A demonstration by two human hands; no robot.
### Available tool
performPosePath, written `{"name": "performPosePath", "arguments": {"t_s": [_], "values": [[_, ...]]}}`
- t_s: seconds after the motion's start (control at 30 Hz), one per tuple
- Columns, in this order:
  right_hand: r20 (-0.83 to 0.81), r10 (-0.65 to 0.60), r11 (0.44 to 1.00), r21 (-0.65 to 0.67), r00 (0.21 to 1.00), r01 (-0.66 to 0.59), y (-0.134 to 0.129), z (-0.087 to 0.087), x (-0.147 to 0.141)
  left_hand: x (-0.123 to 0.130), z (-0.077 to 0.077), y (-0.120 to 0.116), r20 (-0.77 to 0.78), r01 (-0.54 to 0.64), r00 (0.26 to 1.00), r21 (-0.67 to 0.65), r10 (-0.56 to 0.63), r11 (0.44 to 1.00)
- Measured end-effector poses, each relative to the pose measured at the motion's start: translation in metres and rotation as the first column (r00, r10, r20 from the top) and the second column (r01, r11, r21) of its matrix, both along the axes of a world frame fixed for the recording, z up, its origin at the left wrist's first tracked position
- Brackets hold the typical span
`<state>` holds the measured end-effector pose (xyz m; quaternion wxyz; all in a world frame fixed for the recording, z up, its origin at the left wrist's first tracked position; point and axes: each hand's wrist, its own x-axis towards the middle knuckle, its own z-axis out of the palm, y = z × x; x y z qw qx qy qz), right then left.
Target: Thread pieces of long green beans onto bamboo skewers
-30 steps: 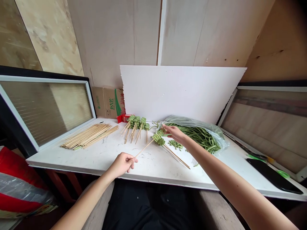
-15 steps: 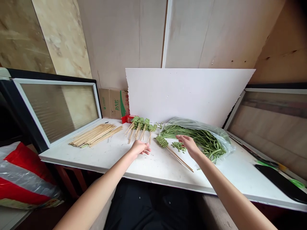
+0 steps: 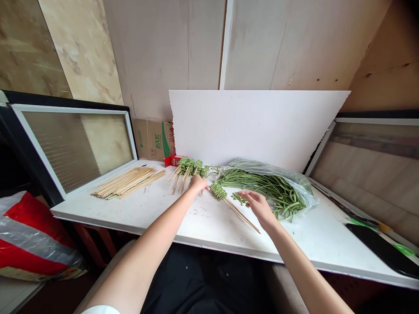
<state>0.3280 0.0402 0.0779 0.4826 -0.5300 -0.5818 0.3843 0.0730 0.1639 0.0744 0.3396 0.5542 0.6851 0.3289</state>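
Observation:
My left hand (image 3: 199, 184) reaches over the table to the near end of a group of skewered green bean pieces (image 3: 190, 166). Its fingers are mostly hidden behind the back of the hand, so I cannot tell whether they grip a stick. My right hand (image 3: 258, 206) hovers open, fingers stretched left, beside a small pile of cut bean pieces (image 3: 238, 198). Between both hands lie a few more bean skewers (image 3: 218, 192), bean ends away from me and bare sticks pointing toward the front right.
Bare bamboo skewers (image 3: 129, 183) are heaped on the left of the white table (image 3: 157, 213). Long green beans (image 3: 262, 185) spill from a clear plastic bag (image 3: 303, 187). A black phone-like slab (image 3: 381, 248) lies at right. A cardboard box (image 3: 153, 139) and white board (image 3: 258, 126) stand behind.
My left hand has moved forward and slightly right, up to the grouped bean skewers. My right hand stays near the cut pieces, its fingers a little lower. The view has shifted slightly.

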Motion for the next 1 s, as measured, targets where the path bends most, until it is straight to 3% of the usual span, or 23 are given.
{"name": "performPosePath", "arguments": {"t_s": [0.2, 0.4, 0.7, 1.0], "values": [[-0.019, -0.002, 1.000, 0.006, 1.000, 0.002, -0.005, 0.001, 0.004, 0.003, -0.003, 0.016, -0.088, -0.048, 0.995, -0.054, 0.043, 0.997], [-0.024, -0.022, 1.000, -0.003, 0.999, 0.022, -0.008, 0.003, 0.010, 0.003, -0.005, 0.012, -0.209, -0.043, 0.978, -0.062, 0.029, 0.997], [0.013, -0.027, 0.999, 0.027, 1.000, 0.026, -0.004, -0.004, 0.013, 0.005, -0.002, 0.006, -0.490, 0.003, 0.872, -0.045, -0.025, 0.999], [0.340, 0.016, 0.997, 0.069, 0.940, -0.042, 0.001, -0.018, 0.020, 0.004, -0.005, 0.005, -0.641, 0.041, 0.767, 0.034, -0.010, 0.999]]}}
